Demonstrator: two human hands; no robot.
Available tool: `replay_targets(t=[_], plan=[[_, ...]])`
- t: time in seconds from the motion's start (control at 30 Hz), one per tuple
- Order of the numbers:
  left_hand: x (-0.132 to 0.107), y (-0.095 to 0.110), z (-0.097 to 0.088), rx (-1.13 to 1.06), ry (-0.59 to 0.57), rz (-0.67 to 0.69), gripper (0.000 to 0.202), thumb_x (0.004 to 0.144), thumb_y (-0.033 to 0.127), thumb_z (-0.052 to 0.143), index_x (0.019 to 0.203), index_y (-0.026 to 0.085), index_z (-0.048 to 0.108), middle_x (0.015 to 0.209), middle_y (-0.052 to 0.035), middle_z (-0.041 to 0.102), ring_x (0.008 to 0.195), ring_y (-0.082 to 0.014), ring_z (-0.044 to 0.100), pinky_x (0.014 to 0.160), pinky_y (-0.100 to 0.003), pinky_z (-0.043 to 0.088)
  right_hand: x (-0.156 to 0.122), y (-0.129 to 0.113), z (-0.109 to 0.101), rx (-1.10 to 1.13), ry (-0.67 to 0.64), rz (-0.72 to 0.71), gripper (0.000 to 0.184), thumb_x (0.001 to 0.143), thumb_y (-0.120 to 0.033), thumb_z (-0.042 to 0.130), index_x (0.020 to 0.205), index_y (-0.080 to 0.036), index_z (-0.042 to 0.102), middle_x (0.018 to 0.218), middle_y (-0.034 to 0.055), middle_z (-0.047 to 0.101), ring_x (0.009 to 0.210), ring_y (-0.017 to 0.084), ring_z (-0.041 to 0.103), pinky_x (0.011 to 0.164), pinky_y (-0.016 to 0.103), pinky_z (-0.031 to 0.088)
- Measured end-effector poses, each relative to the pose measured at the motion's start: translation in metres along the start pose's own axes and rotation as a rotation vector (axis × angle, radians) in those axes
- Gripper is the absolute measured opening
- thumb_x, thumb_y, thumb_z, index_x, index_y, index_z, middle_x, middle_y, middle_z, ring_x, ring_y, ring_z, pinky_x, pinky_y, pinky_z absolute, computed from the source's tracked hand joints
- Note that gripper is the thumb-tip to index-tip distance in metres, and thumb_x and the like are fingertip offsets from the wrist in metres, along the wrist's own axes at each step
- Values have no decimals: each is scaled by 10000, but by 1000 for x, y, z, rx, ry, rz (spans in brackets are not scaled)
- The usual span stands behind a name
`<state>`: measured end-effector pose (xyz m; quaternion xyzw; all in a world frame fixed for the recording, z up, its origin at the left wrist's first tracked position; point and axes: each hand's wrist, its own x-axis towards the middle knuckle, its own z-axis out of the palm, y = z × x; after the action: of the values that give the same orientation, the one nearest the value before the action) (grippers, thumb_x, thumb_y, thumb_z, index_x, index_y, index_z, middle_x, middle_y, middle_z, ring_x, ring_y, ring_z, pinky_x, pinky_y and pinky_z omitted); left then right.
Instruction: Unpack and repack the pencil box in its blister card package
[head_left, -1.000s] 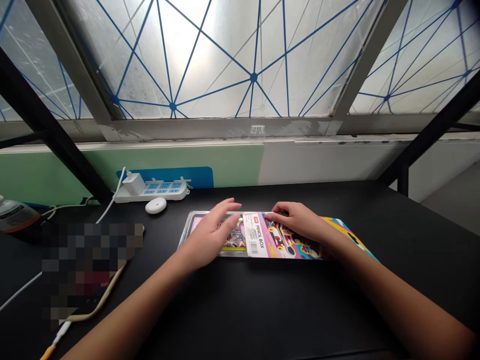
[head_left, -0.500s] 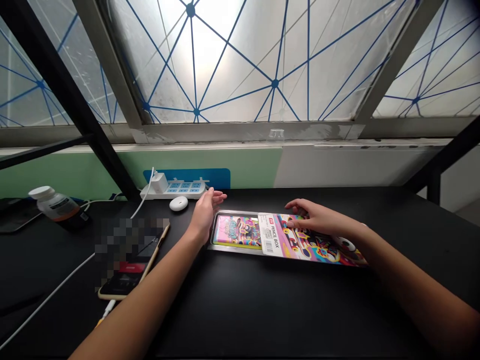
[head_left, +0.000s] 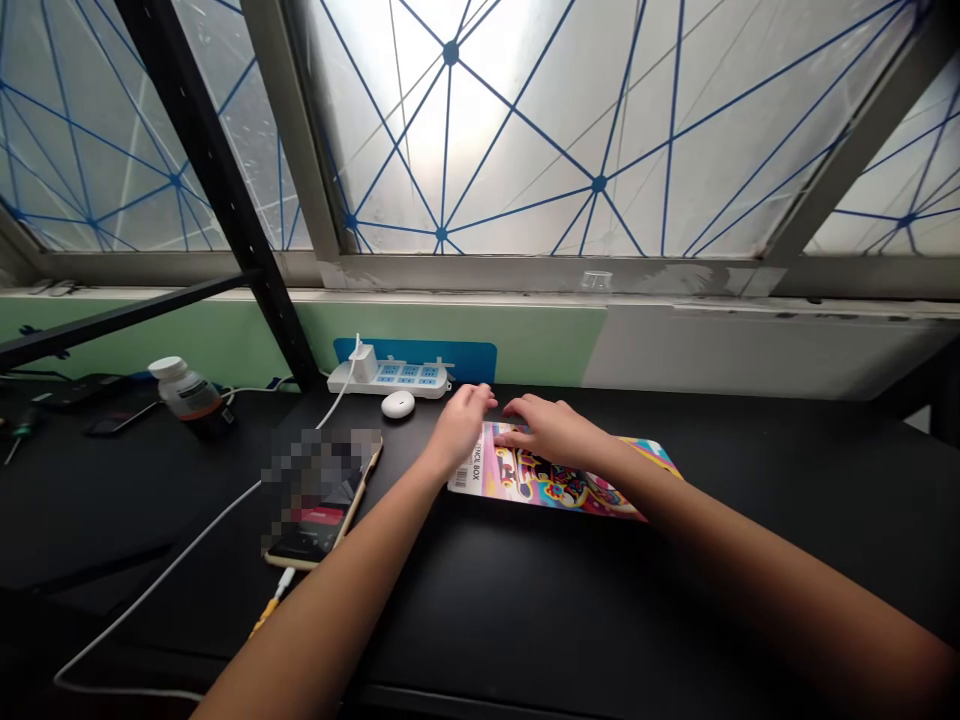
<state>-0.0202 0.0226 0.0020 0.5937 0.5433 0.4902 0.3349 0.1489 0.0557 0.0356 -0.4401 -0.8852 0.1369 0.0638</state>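
A colourful printed pencil box [head_left: 555, 485] lies on the black table, its white label end toward the left. My right hand [head_left: 551, 430] rests over its far edge, with the thumb on the printed face and the fingers bent past the edge. At the left end, my left hand [head_left: 461, 425] stands on its side, fingers stretched out and touching or very near the box corner; its thumb is hidden. The fingertips of both hands are close together. The box's open tray part does not show beneath the printed cover.
Left of my arms lie a phone [head_left: 307, 540] with a cable and a white round-edged case [head_left: 398, 404]. A white power strip [head_left: 405, 378] stands against the wall. Farther left are a bottle [head_left: 191, 395] and a black metal post [head_left: 225, 180]. A clear cup [head_left: 597, 281] sits by the window.
My right hand has slid left with the printed cover, and the tray that showed at the left end is now covered. My head view has turned somewhat left.
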Motion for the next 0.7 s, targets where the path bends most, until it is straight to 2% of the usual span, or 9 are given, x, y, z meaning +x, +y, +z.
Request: replay_targets(t=[0.07,0.13,0.23,0.3,0.37,0.43,0.5,0.57,0.7], plan=[[-8,2,2,113,-43,43,228,910,440,556,913,224,628,990,-79,726,1012,-287,641,946,-437,435,-13,15,-4,-42,30,19,517,870,-591,588,1211,-206,632,1247,140,657,1119,340,626,951,466,451],[-15,6,6,220,-71,81,158,817,366,699,855,226,638,942,-68,706,1042,-323,593,984,-486,378,-31,37,-9,-39,24,45,520,854,-626,584,1169,-217,645,1222,118,678,1084,318,646,909,424,480],[-24,16,11,541,-59,238,214,848,394,713,923,206,643,994,-88,670,1053,-328,547,961,-492,369,-59,64,-19,24,20,101,481,833,-667,587,1028,-231,646,1046,74,726,918,265,680,750,345,513],[-28,26,13,803,-9,418,271,916,445,646,1004,190,630,1028,-99,653,1019,-301,544,930,-461,388,-76,70,-26,-37,130,113,446,812,-665,616,938,-237,614,902,50,721,782,247,667,654,332,489],[-33,36,12,948,60,582,284,942,460,610,1007,183,619,1017,-91,648,1000,-280,543,962,-454,373,-88,63,-31,-161,288,51,372,821,-603,643,903,-245,583,861,43,704,720,239,643,626,333,457],[-37,43,9,994,96,698,253,947,442,607,961,190,618,997,-80,647,989,-270,549,1033,-477,323,-97,50,-31,-270,366,-58,258,882,-504,606,888,-248,570,906,56,697,699,228,629,609,332,429],[-40,46,6,1000,57,786,223,960,420,592,939,201,624,1027,-81,649,987,-266,561,1066,-490,293,-101,35,-28,-349,353,-159,181,955,-395,507,881,-242,569,970,80,688,691,221,621,587,332,412],[-41,46,5,955,-50,837,277,956,477,579,910,209,632,1072,-90,651,980,-263,577,1027,-462,338,-102,23,-22,-404,305,-234,161,971,-279,448,884,-230,574,1020,106,673,735,233,622,602,341,434],[-36,42,3,805,-202,759,454,904,650,548,794,212,595,1005,-84,670,916,-253,619,861,-387,427,-100,13,-11,-426,230,-316,150,860,-112,506,940,-211,585,1066,118,643,862,265,589,717,380,504]])
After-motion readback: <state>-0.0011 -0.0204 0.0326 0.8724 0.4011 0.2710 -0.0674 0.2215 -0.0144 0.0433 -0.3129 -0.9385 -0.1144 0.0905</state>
